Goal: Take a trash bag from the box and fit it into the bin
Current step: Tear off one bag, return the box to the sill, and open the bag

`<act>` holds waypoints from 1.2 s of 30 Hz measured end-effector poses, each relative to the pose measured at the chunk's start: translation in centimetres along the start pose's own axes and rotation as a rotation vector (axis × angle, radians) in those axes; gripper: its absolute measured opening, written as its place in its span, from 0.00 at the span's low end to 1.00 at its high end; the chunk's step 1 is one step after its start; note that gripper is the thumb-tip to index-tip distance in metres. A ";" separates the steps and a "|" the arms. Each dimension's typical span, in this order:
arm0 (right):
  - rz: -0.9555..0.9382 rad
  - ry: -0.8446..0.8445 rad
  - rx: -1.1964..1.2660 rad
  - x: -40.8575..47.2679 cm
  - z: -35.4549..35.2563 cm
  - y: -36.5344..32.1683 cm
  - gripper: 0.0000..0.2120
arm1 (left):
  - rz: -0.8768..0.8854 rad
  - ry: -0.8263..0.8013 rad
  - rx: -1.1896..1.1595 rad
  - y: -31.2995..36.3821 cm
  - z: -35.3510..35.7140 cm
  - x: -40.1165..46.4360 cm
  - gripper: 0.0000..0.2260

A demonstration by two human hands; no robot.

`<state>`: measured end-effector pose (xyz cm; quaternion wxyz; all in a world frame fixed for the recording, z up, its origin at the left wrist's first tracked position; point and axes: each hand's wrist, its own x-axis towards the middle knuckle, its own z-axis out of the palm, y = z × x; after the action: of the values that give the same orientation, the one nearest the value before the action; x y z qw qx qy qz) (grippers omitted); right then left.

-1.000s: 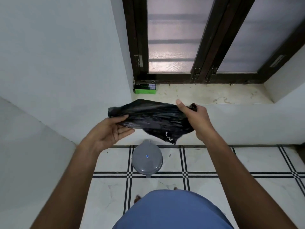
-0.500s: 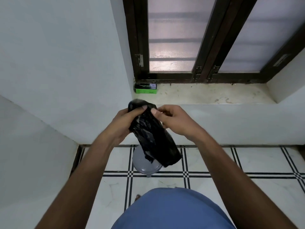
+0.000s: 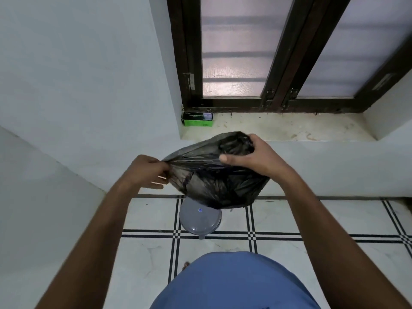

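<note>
A black trash bag (image 3: pixel 219 184) hangs in the air between my hands, its mouth pulled partly open. My left hand (image 3: pixel 147 171) pinches the bag's left edge. My right hand (image 3: pixel 252 156) grips the right side of the rim, fingers curled into the opening. Below the bag, on the floor, stands a small grey bin (image 3: pixel 200 221) with its lid closed; the bag hides its far part. The green and black bag box (image 3: pixel 197 119) lies on the window ledge at the left corner.
The stone window ledge (image 3: pixel 289 128) runs under a dark-framed window (image 3: pixel 274 63). White walls close in on the left. The floor is white tile with black lines (image 3: pixel 252 236). My blue shirt (image 3: pixel 234 284) fills the bottom of the view.
The bag was bunched narrow between both hands half a second ago. Now my hands have moved apart and the bag's mouth is spread wider.
</note>
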<state>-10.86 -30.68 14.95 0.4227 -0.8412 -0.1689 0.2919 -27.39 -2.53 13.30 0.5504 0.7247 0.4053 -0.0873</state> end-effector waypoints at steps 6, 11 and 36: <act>0.058 -0.214 0.295 0.6 0.0 1.3 0.29 | 0.030 -0.397 -0.724 0.6 -0.9 -0.9 0.19; 0.214 -0.191 0.604 1.4 0.4 1.6 0.36 | 0.111 -0.371 -0.764 1.0 -0.5 -1.2 0.19; 0.121 -0.269 0.990 -0.5 1.0 1.9 0.23 | 0.138 0.039 0.007 0.4 2.6 -0.5 0.10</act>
<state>-11.81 -31.47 13.15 0.7269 -0.5037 -0.0147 0.4665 -26.64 -5.03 12.86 0.5445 0.7544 0.3647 -0.0368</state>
